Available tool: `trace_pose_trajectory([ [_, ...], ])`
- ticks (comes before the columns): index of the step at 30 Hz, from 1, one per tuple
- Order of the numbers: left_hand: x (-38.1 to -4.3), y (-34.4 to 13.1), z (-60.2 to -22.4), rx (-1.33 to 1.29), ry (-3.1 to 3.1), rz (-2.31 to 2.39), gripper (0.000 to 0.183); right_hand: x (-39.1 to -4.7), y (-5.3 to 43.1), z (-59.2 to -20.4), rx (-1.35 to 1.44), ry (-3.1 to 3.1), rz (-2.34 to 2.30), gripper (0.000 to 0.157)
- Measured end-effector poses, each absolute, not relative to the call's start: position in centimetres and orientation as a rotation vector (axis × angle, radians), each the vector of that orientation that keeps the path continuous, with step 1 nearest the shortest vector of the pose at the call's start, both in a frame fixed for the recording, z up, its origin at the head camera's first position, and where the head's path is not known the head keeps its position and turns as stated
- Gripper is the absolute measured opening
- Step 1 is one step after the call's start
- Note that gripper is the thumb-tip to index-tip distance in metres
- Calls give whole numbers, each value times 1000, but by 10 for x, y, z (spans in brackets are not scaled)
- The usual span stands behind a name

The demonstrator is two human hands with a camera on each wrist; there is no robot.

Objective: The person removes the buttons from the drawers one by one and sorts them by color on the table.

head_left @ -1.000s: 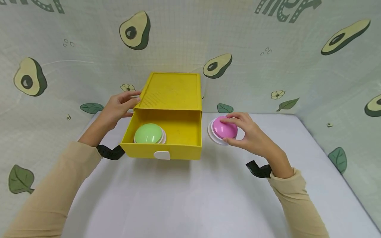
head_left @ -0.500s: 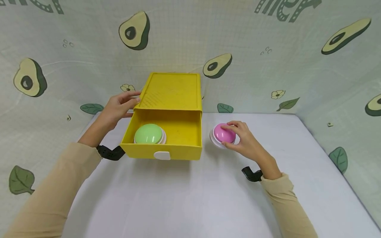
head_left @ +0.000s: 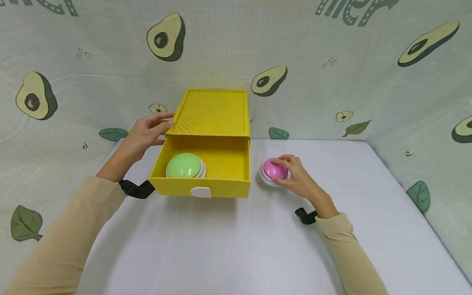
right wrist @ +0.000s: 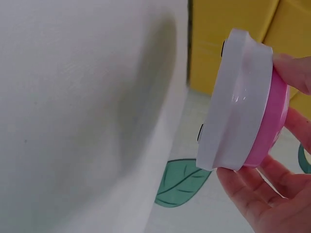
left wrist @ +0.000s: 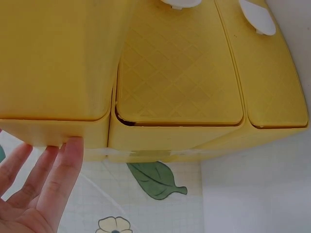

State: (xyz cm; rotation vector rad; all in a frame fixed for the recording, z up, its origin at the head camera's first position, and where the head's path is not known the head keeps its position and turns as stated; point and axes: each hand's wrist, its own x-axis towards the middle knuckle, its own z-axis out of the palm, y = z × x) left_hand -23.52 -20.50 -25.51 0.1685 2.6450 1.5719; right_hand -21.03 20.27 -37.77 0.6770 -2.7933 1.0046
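Note:
My right hand (head_left: 298, 180) pinches a round push button with a glossy pink dome (head_left: 275, 168) and a white base, to the right of the yellow drawer unit (head_left: 214, 112). In the right wrist view the button's white base (right wrist: 235, 104) shows small dark feet, with a gap between it and the tabletop. My left hand (head_left: 144, 133) rests its straight fingers on the unit's upper left edge. The top drawer (head_left: 225, 187) is pulled out, and a green-domed push button (head_left: 184, 166) with a white base sits in its left part.
Lower drawers (left wrist: 180, 73) with white tabs lie below the open one, as the left wrist view shows. The unit stands on a white table (head_left: 206, 246), near a cloth backdrop (head_left: 217, 41) printed with avocados and leaves.
My right hand has lowered the pink push button toward the table, drifting slightly left and nearer to me. The left hand and the drawer unit have stayed put.

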Motion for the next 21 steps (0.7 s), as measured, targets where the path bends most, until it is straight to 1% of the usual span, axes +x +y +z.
trace_pose_trajectory([
  [12,-235,-204,-255,155,2641,1569,60,-224,197,-398,633,-2855,1011,52],
  [21,-237,-205,-256,158,2648,1561,60,-230,192,-400,621,-2900,977,50],
])
